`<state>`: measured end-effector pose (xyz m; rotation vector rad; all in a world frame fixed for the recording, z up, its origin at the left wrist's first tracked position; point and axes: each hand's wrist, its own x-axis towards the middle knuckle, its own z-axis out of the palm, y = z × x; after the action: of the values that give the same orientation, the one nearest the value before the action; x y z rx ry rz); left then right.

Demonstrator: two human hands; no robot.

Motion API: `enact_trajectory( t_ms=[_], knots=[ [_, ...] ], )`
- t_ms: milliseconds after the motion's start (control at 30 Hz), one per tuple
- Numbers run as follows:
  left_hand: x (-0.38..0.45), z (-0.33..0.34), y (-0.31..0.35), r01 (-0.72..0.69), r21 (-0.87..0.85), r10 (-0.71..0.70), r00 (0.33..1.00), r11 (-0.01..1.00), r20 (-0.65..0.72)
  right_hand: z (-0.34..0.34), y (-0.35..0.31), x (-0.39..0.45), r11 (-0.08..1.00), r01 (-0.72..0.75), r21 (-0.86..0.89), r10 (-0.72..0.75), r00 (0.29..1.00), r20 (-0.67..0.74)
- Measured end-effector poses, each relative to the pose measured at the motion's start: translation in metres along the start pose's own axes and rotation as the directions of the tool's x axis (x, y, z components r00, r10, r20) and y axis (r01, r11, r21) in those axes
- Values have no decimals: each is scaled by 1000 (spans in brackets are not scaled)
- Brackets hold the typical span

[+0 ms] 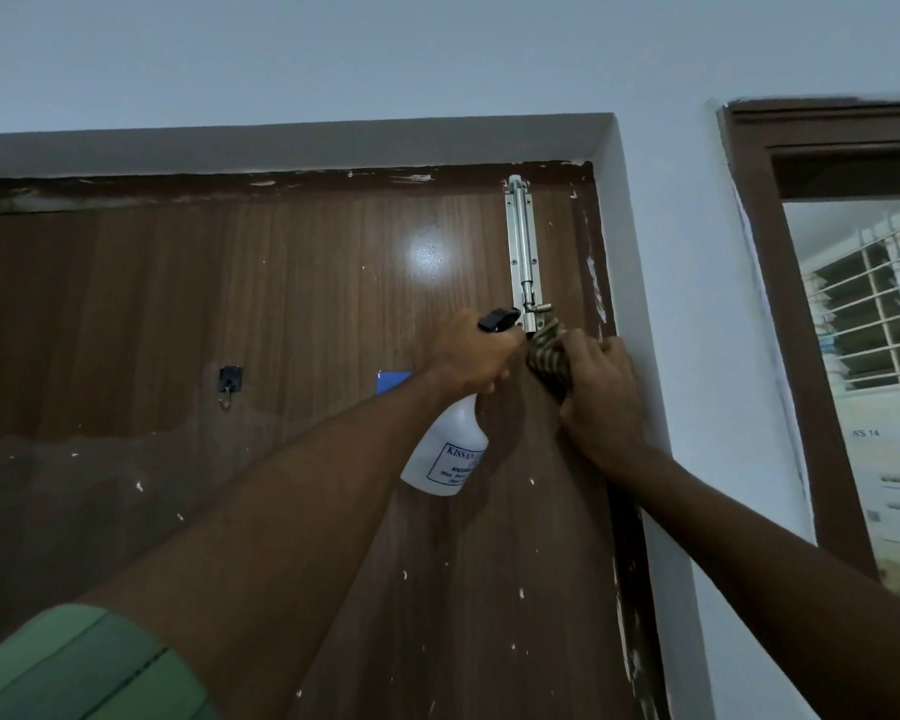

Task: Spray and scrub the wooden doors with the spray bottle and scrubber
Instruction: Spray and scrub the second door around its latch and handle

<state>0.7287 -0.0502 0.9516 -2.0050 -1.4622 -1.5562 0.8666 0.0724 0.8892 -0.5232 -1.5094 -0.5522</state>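
The wooden door [292, 283] is dark brown with white flecks, the spray bottle [445, 449] white with a black head and blue lettering, the scrubber [549, 358] brown-and-tan striped, the sleeve [79, 667] green.

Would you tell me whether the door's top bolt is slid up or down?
Up: the bolt's rod tip pokes above the door top edge into the frame.

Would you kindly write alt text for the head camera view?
A person's left hand grips a white spray bottle while the right hand presses a striped scrubber against a brown wooden door, just below its metal latch bolt.
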Motion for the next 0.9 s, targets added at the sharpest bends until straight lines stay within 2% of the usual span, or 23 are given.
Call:
enact_trajectory(
  t_ms=[100, 167, 333, 500, 567, 600, 700, 767, 833, 900],
  knots=[
    [1, -2, 0, 12, 20, -12, 1000, 1000, -6, -10, 15, 14, 989, 122, -78, -115, 989, 92],
    [3, -5, 2, 18, 1, -18, 1000, 1000, -13, -16, 19, 45, 987, 118, -109, -105, 988, 115],
    [7, -7, 7, 28, 17, -28, 999, 999, -25, -18, 11, 89, 989, 52, -136, -43, 997, 67],
    [-5, 2, -1, 30, -20, -30, 1000, 999, -10, -2, -2, 19, 994, -39, -107, 33, 998, -60],
    [-13, 8, -11, 46, -28, -46, 999, 999, -21, 4, -6, -21, 994, 16, -108, -22, 998, -51],
    [-17, 12, -16, 60, -26, -61, 998, 998, -26, 5, -4, -36, 990, 89, -110, -92, 996, -22],
    [-30, 23, -27, 96, 2, -96, 995, 995, -10, -6, 11, -34, 942, 309, -133, -291, 947, 138],
    [-36, 31, -32, 131, 28, -131, 991, 991, 4, -15, 22, -7, 952, 275, -134, -245, 948, 205],
    [-39, 37, -37, 177, 88, -178, 984, 980, 6, -20, 26, 20, 983, 165, -86, -148, 972, 182],
    [-42, 42, -39, 206, 160, -210, 978, 965, 8, -20, 27, 33, 990, 133, -47, -123, 978, 166]
  ],
)
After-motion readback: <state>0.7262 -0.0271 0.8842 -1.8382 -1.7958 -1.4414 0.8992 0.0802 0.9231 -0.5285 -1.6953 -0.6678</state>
